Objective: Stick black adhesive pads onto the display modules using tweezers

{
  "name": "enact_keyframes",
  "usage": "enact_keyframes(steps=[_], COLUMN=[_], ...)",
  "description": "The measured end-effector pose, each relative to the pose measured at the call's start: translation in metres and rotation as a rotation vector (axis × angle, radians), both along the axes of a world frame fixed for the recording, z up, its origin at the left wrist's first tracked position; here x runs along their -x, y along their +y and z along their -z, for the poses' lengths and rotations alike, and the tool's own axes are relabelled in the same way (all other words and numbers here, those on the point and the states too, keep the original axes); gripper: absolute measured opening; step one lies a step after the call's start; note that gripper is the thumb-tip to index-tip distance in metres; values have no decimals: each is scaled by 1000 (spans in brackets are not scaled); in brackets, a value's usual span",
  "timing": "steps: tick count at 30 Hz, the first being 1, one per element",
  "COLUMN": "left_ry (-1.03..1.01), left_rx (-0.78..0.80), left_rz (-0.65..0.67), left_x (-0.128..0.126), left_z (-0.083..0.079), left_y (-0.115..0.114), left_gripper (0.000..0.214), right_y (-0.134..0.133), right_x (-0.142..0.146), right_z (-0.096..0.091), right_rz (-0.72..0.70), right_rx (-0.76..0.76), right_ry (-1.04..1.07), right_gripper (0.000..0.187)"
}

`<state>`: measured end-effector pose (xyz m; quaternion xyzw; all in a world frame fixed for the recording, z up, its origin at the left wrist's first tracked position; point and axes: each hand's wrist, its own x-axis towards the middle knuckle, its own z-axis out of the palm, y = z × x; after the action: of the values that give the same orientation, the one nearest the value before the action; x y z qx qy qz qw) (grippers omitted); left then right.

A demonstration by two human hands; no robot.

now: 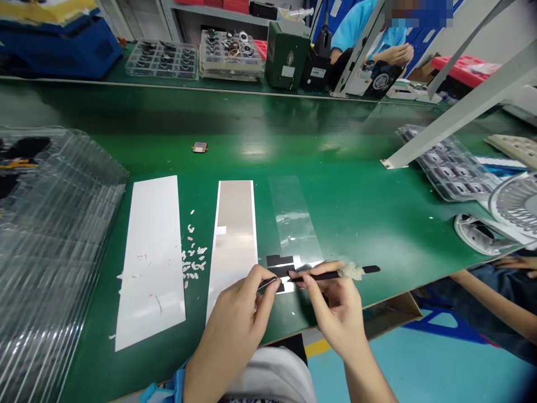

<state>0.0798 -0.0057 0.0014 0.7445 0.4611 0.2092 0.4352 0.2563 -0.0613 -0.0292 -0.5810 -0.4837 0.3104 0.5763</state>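
My left hand (237,322) pinches a small dark piece with a shiny edge (267,282) between thumb and forefinger; its kind is unclear. In my right hand (338,305) is a pair of black tweezers (371,269), with pale tape (351,271) wrapped round it. The tweezers' tip points left, close to the piece. Just behind my fingers lie black adhesive pieces (279,261) on the near end of a clear film strip (296,212). Left of them rests a beige sheet with white edges (235,224), its near end partly hidden by my left hand.
A white sheet (153,263) and scattered white scraps (195,263) lie on the green bench. Stacked clear trays (62,235) fill the left side. A small square part (200,147) lies farther back. Right are a slanted white post (461,112), a fan (516,201) and a seated person's arm (495,302).
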Motion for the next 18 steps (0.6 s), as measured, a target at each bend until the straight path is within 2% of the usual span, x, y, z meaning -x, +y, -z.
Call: enact_keyframes(steps=[6,18], left_ry=[0,1], left_rx=[37,15], left_rz=[13,10], left_x=[-1,-1], left_z=[1,2], left_y=[0,-1], left_gripper=[16,10], right_y=[0,2], right_x=[-1,1], right_z=[0,-4], right_rz=[-40,-9], right_rx=[16,28], right_ry=[-25,17], right_gripper=[17,10])
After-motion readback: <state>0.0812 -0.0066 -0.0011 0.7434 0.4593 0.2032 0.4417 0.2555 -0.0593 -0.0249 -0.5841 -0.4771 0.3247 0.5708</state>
